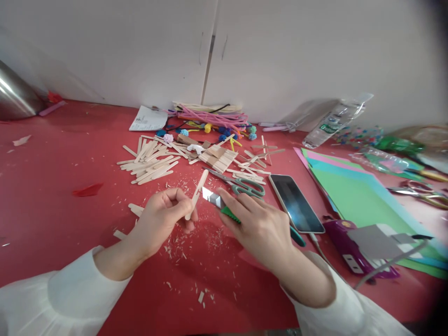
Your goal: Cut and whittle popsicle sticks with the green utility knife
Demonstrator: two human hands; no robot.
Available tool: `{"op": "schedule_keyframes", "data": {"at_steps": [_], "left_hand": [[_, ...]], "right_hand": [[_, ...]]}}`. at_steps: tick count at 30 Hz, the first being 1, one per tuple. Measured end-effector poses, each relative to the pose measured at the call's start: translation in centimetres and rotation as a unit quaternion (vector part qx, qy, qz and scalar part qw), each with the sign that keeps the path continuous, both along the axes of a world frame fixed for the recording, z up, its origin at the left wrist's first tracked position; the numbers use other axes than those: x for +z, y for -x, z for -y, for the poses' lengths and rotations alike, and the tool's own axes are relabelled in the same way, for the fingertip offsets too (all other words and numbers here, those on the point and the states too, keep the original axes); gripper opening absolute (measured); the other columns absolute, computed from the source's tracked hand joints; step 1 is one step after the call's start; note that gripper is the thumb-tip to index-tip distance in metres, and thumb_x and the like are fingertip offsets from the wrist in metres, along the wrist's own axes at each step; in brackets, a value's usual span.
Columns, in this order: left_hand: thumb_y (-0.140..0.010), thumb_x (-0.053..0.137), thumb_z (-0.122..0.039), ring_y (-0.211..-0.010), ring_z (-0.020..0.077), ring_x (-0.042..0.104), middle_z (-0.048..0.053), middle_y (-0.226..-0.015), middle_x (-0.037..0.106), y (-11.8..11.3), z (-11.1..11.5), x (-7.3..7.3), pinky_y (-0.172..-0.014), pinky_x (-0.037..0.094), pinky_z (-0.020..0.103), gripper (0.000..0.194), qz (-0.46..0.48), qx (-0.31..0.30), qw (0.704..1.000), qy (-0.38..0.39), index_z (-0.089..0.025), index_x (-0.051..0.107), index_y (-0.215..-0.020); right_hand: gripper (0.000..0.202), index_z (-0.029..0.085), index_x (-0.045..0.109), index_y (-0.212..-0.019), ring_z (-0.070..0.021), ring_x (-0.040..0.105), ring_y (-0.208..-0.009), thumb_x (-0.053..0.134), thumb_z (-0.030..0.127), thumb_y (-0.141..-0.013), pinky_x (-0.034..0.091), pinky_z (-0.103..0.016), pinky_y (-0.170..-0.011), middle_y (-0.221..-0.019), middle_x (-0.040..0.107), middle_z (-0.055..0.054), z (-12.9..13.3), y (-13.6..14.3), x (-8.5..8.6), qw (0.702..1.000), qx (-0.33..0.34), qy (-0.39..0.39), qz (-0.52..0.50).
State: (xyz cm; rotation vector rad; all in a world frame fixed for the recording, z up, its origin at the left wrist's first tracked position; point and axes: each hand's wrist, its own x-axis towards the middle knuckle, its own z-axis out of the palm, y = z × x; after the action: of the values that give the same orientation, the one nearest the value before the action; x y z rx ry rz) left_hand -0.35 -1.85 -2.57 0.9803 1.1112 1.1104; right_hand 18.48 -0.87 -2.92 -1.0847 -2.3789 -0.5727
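My left hand point(171, 212) pinches a wooden craft stick point(198, 191) that points up and away, with a notch in its right edge. My right hand point(255, 224) is wrapped round a green utility knife point(230, 214); its wide blade point(211, 197) lies just right of the stick, close to the notch. Whether blade and stick touch is hard to tell. Wood shavings point(178, 247) are scattered on the red table point(140, 308) below both hands. Scissors with green handles point(248, 186) lie just beyond my right hand.
Behind the hands lie loose sticks point(154, 161), a bundle of sticks point(219, 158) and pink pipe cleaners point(213, 116). To the right are a phone point(297, 203), coloured paper point(353, 196), a purple power strip point(350, 247) and a plastic bottle point(327, 126).
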Motion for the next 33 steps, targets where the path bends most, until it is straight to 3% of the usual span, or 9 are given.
{"op": "schedule_keyframes", "data": {"at_steps": [4, 7, 9, 12, 14, 16, 22, 29, 33], "left_hand": [[-0.066, 0.059, -0.026, -0.04, 0.0085, 0.053, -0.003, -0.051, 0.06, -0.1, 0.0, 0.0, -0.041, 0.044, 0.02, 0.018, -0.021, 0.007, 1.0, 0.002, -0.02, 0.046, -0.054], [-0.067, 0.058, -0.026, -0.041, 0.0084, 0.053, -0.002, -0.052, 0.059, -0.3, 0.0, -0.1, -0.042, 0.045, 0.021, 0.019, -0.033, 0.007, 0.999, -0.003, -0.02, 0.046, -0.053], [-0.069, 0.059, -0.027, -0.044, 0.0088, 0.055, -0.002, -0.055, 0.06, -0.4, 0.1, -0.2, -0.047, 0.048, 0.022, 0.02, -0.031, -0.012, 0.999, -0.014, -0.02, 0.048, -0.054], [-0.073, 0.061, -0.032, -0.049, 0.0105, 0.058, -0.002, -0.057, 0.06, -0.7, 0.4, -0.6, -0.054, 0.051, 0.025, 0.022, -0.025, -0.053, 0.998, -0.031, -0.019, 0.051, -0.058], [-0.073, 0.062, -0.033, -0.05, 0.0114, 0.059, -0.003, -0.058, 0.059, -0.8, 0.6, -0.9, -0.055, 0.052, 0.026, 0.022, -0.034, -0.068, 0.996, -0.037, -0.02, 0.051, -0.06], [-0.074, 0.063, -0.034, -0.054, 0.0127, 0.06, -0.002, -0.059, 0.059, -0.8, 0.6, -1.0, -0.057, 0.052, 0.027, 0.021, -0.061, -0.082, 0.994, -0.048, -0.019, 0.053, -0.062], [-0.08, 0.06, -0.032, -0.067, 0.0141, 0.058, 0.0, -0.073, 0.061, 0.0, 0.4, -0.5, -0.062, 0.048, 0.025, 0.012, -0.14, -0.049, 0.981, -0.123, -0.02, 0.061, -0.08], [-0.078, 0.06, -0.026, -0.062, 0.0113, 0.053, -0.003, -0.064, 0.054, 0.4, -0.1, -0.2, -0.058, 0.043, 0.022, 0.014, -0.151, -0.11, 0.97, -0.154, -0.019, 0.058, -0.066], [-0.079, 0.06, -0.025, -0.051, 0.0078, 0.051, -0.005, -0.06, 0.053, 0.6, -0.3, -0.2, -0.051, 0.042, 0.018, 0.014, -0.126, -0.02, 0.98, -0.154, -0.019, 0.056, -0.067]], "right_hand": [[0.033, 0.016, 0.069, -0.108, -0.0145, 0.058, -0.052, 0.044, 0.031, -0.094, 0.032, -0.027, -0.044, -0.062, 0.064, -0.003, 0.0, 0.0, 0.0, 0.999, 0.029, 0.025, -0.018], [0.029, 0.016, 0.07, -0.099, -0.015, 0.061, -0.058, 0.047, 0.031, -0.091, 0.038, -0.024, -0.048, -0.067, 0.066, -0.004, -0.1, 0.2, 0.1, 0.986, 0.021, 0.112, -0.124], [0.024, 0.016, 0.068, -0.089, -0.0144, 0.06, -0.06, 0.051, 0.032, -0.087, 0.043, -0.024, -0.053, -0.067, 0.066, -0.003, -0.1, 0.6, 0.2, 0.942, 0.007, 0.238, -0.236], [0.018, 0.017, 0.063, -0.077, -0.0121, 0.055, -0.056, 0.058, 0.034, -0.082, 0.044, -0.023, -0.053, -0.062, 0.062, 0.001, 0.0, 1.4, 0.2, 0.836, 0.017, 0.412, -0.363], [0.017, 0.018, 0.06, -0.072, -0.0112, 0.052, -0.055, 0.059, 0.033, -0.08, 0.043, -0.022, -0.052, -0.062, 0.062, 0.002, 0.2, 1.8, 0.3, 0.789, 0.039, 0.461, -0.404], [0.016, 0.018, 0.056, -0.069, -0.0102, 0.05, -0.054, 0.059, 0.03, -0.08, 0.041, -0.022, -0.051, -0.06, 0.059, 0.003, 0.3, 1.9, 0.4, 0.773, 0.048, 0.474, -0.418], [0.013, 0.018, 0.056, -0.068, -0.0081, 0.043, -0.051, 0.054, 0.022, -0.081, 0.035, -0.02, -0.05, -0.056, 0.05, 0.005, 0.4, 1.4, 0.9, 0.788, 0.059, 0.509, -0.341], [0.013, 0.018, 0.053, -0.065, -0.0093, 0.042, -0.053, 0.052, 0.019, -0.078, 0.034, -0.02, -0.05, -0.057, 0.045, 0.004, 0.7, 1.6, 0.7, 0.844, 0.071, 0.463, -0.259], [0.012, 0.018, 0.057, -0.081, -0.01, 0.047, -0.055, 0.058, 0.03, -0.082, 0.037, -0.021, -0.052, -0.063, 0.052, 0.003, 0.4, 1.2, 0.4, 0.856, 0.061, 0.41, -0.31]]}}
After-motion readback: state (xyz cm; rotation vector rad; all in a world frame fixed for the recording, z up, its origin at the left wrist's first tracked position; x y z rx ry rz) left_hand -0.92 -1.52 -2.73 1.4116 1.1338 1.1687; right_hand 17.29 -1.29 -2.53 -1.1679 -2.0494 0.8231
